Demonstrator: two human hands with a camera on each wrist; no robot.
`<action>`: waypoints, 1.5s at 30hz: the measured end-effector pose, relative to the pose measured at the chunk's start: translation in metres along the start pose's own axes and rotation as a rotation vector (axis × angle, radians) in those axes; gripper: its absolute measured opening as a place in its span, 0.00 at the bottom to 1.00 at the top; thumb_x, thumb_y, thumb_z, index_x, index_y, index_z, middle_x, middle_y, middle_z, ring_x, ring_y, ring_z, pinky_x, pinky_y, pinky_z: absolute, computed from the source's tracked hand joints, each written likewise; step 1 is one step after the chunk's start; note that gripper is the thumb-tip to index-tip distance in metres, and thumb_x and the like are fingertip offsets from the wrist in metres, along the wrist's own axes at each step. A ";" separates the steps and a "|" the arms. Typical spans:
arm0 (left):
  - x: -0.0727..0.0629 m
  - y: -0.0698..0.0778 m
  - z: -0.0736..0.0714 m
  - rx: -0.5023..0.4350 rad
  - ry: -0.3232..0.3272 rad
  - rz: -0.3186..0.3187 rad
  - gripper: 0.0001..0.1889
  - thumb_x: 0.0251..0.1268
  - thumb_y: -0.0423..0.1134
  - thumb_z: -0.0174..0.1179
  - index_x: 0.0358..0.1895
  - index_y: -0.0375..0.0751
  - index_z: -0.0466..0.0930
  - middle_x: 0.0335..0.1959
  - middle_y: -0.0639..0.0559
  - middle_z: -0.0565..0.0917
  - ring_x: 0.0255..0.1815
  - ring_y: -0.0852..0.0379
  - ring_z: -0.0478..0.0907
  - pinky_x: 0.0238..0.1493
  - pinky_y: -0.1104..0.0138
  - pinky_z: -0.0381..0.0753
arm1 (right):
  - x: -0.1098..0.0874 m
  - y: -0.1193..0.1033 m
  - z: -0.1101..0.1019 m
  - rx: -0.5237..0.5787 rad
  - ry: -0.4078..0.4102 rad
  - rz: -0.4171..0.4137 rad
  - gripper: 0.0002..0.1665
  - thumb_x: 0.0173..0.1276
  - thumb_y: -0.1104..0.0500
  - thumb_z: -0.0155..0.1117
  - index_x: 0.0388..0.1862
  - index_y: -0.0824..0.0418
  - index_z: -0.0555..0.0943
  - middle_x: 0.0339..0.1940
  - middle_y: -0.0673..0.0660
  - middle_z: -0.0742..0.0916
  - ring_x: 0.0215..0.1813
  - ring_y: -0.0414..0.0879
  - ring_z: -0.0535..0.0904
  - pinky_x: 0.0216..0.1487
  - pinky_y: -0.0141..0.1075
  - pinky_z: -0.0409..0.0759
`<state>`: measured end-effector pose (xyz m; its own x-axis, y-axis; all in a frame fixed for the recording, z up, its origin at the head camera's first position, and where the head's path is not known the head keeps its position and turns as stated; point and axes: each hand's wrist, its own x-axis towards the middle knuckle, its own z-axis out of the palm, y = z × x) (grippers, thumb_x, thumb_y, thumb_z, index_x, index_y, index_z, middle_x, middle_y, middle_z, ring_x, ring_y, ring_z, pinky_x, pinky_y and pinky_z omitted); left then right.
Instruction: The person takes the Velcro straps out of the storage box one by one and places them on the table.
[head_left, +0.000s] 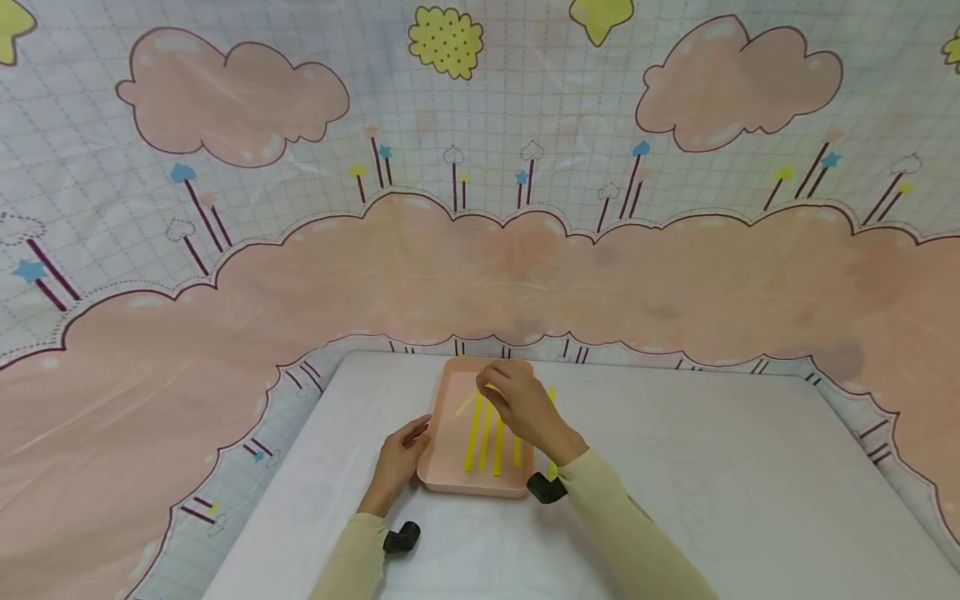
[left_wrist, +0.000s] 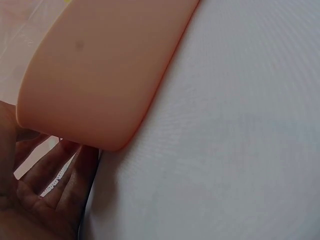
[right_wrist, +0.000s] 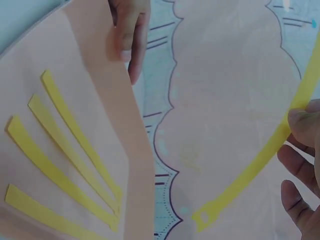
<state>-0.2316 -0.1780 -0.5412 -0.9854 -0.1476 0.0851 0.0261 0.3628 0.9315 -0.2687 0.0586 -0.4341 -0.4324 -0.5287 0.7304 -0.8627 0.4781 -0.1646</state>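
My right hand (head_left: pixel 521 404) pinches a yellow hook-and-loop cable tie (right_wrist: pixel 255 167) between thumb and fingers, above the far part of a shallow pink tray (head_left: pixel 442 467). One end of this tie widens into a slotted head; the right wrist view shows it pointing away from the fingers. Inside the tray lie several more yellow ties (head_left: pixel 482 446), spread roughly side by side. At the tray's left side is my left hand (head_left: pixel 399 462), its fingertips against the outer wall. In the left wrist view the tray wall hides the ends of those fingers (left_wrist: pixel 70 175).
Just right of the tray, another yellow strip (head_left: pixel 552 392) shows on the white table (head_left: pixel 712 475), partly covered by my right wrist. A patterned cloth (head_left: pixel 525 275) with pink clouds hangs behind the table. Black wrist mounts (head_left: pixel 402 537) sit on both sleeves.
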 end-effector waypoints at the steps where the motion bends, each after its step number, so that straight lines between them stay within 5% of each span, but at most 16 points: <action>1: 0.000 0.000 0.000 -0.008 -0.001 -0.008 0.19 0.70 0.33 0.57 0.63 0.38 0.77 0.59 0.34 0.81 0.61 0.39 0.78 0.63 0.52 0.78 | -0.001 -0.001 -0.002 0.001 0.006 0.007 0.08 0.62 0.67 0.69 0.36 0.58 0.79 0.37 0.50 0.85 0.44 0.46 0.81 0.54 0.41 0.81; 13: -0.002 0.003 -0.001 -0.020 -0.011 -0.017 0.20 0.70 0.33 0.58 0.64 0.38 0.77 0.60 0.34 0.80 0.62 0.40 0.78 0.64 0.51 0.78 | -0.019 -0.004 -0.014 0.148 0.072 0.174 0.09 0.65 0.67 0.67 0.41 0.58 0.77 0.38 0.52 0.82 0.41 0.43 0.80 0.39 0.36 0.83; 22: -0.001 0.002 -0.001 -0.016 0.001 -0.022 0.20 0.70 0.33 0.58 0.64 0.38 0.77 0.59 0.35 0.81 0.61 0.40 0.78 0.64 0.52 0.77 | -0.025 -0.008 -0.019 0.356 0.092 0.422 0.04 0.68 0.62 0.65 0.40 0.59 0.79 0.35 0.53 0.86 0.38 0.45 0.82 0.38 0.32 0.82; 31: -0.002 0.000 -0.001 -0.008 0.000 -0.027 0.19 0.70 0.33 0.58 0.63 0.39 0.77 0.59 0.36 0.81 0.60 0.41 0.79 0.63 0.52 0.78 | -0.035 0.000 -0.027 0.617 0.126 0.662 0.08 0.70 0.62 0.63 0.46 0.65 0.79 0.36 0.64 0.86 0.36 0.52 0.83 0.34 0.30 0.82; 36: 0.000 -0.003 -0.001 -0.007 -0.001 -0.021 0.19 0.71 0.34 0.58 0.64 0.40 0.77 0.60 0.36 0.81 0.61 0.42 0.79 0.63 0.53 0.78 | -0.042 0.006 -0.033 0.645 0.119 0.735 0.09 0.70 0.61 0.64 0.46 0.64 0.79 0.36 0.64 0.85 0.37 0.53 0.83 0.34 0.33 0.84; 45: 0.001 -0.005 -0.001 -0.023 -0.010 -0.016 0.20 0.71 0.35 0.58 0.64 0.40 0.77 0.60 0.36 0.80 0.61 0.42 0.78 0.64 0.53 0.77 | -0.057 0.014 -0.040 0.684 0.107 0.828 0.11 0.69 0.63 0.63 0.48 0.66 0.78 0.36 0.63 0.84 0.32 0.39 0.81 0.34 0.38 0.84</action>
<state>-0.2325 -0.1806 -0.5455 -0.9874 -0.1440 0.0663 0.0138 0.3388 0.9408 -0.2457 0.1237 -0.4521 -0.9524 -0.1410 0.2702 -0.2902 0.1484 -0.9454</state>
